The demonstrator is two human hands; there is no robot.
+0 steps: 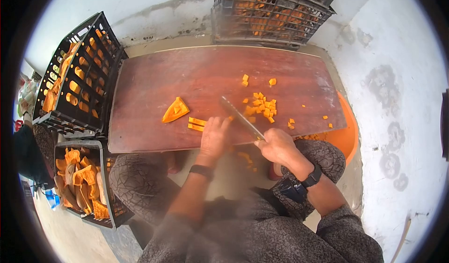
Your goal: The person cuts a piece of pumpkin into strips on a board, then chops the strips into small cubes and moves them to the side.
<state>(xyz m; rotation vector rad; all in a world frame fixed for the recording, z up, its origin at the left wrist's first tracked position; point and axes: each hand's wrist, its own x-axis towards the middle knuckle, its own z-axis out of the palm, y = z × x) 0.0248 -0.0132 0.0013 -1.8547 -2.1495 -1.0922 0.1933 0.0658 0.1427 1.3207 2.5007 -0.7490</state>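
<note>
My right hand is wrapped round the handle of a knife, whose blade points up and left over the red-brown board. Beside the blade, my left hand presses on orange strips that stick out to its left; its fingers are bent together. A larger orange wedge lies further left. Right of the knife is a loose pile of small orange cubes, with a few stray pieces around it.
Black crates of orange pieces stand at the left, lower left and behind the board. An orange basin with cubes sits under the board's right edge. A white wall rises on the right.
</note>
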